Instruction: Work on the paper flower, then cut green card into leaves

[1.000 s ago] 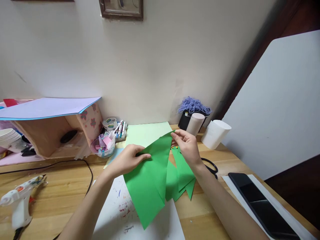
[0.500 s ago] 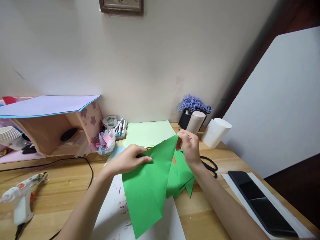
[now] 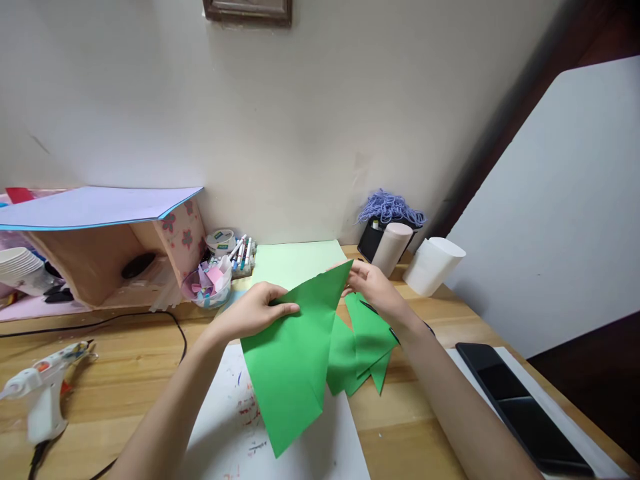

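Observation:
My left hand (image 3: 260, 310) pinches a large green sheet of paper (image 3: 293, 353) by its upper left edge, thumb on the front and fingers behind. The sheet has angled cut edges and slants above the table. At its pointed upper right corner, my right hand (image 3: 373, 283) has the tip between its fingers, which are partly hidden behind the paper. Several cut green paper pieces (image 3: 367, 333) lie overlapped on the table just behind and right of the sheet. Scissors (image 3: 369, 307) rest on them, mostly covered by my right forearm.
A white marked sheet (image 3: 225, 427) lies beneath the held paper; a pale green sheet (image 3: 295, 257) is behind. At left are a glue gun (image 3: 45, 387) with cord, a scrap bowl (image 3: 207, 287) and markers (image 3: 243, 253). A phone (image 3: 520, 407) and white roll (image 3: 434, 267) stand right.
The green sheet's lower end has risen a little. My right hand has turned at the corner, its fingers now straighter and more behind the paper; its forearm now covers most of the scissors.

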{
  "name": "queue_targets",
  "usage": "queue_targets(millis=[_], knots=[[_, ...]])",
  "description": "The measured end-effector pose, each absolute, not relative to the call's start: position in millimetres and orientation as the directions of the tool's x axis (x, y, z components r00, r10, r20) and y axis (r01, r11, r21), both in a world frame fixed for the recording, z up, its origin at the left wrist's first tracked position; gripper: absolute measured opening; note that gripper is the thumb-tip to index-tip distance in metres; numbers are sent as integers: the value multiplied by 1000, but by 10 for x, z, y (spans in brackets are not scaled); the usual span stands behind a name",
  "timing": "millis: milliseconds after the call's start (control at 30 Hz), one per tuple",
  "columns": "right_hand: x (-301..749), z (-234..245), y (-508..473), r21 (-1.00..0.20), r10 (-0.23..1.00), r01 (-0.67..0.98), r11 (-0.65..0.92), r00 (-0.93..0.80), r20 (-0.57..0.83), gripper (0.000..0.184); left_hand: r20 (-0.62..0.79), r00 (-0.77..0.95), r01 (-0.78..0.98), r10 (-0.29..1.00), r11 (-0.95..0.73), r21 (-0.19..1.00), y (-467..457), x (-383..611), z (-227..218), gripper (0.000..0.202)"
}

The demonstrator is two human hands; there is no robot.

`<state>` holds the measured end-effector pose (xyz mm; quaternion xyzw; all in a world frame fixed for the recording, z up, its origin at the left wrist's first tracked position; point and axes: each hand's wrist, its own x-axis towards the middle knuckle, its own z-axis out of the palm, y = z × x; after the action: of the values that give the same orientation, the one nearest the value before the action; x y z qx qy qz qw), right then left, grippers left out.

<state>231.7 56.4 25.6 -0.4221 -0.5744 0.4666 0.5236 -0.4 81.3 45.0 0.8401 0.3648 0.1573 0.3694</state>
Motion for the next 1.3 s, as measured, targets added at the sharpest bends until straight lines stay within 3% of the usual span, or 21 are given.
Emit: queue_targets(millis=[67,200,333,467,633,800,933,1000,1133,1300], knots=[[2321,256,547,-981,964,-30,189,-183,192,34,-10,679,507,734,-459,729,825,-12,445,43],[2279,258,511,-973,956,-98,208,-191,224,48,-34,676,512,736,-436,740,833,-22,448,42],[2225,270,511,-966,965,46,254,-79,250,33,-60,688,510,723,-422,750,828,-17,459,42],[2175,251,519,-958,960,60,279,19,280,26,-34,695,493,718,-441,750,824,3,455,43],[2147,177,519,-978,972,109,176,-177,155,36,-18,671,489,741,-424,763,838,8,431,42],[2139,168,521,-980,987,168,107,-138,84,38,-74,665,483,743,-353,801,848,-3,417,40],[2132,195,525,-981,986,121,149,-96,138,32,-72,666,477,742,-350,806,857,-5,403,40],[2132,196,525,-984,981,108,145,-148,128,30,-53,655,475,754,-356,804,867,-8,394,40],[2137,173,521,-986,941,164,3,-335,-53,34,-49,640,468,767,-338,817,889,-32,388,39],[2101,124,505,-958,953,284,28,-297,-60,39,-55,644,485,763,-352,800,885,-44,403,38]])
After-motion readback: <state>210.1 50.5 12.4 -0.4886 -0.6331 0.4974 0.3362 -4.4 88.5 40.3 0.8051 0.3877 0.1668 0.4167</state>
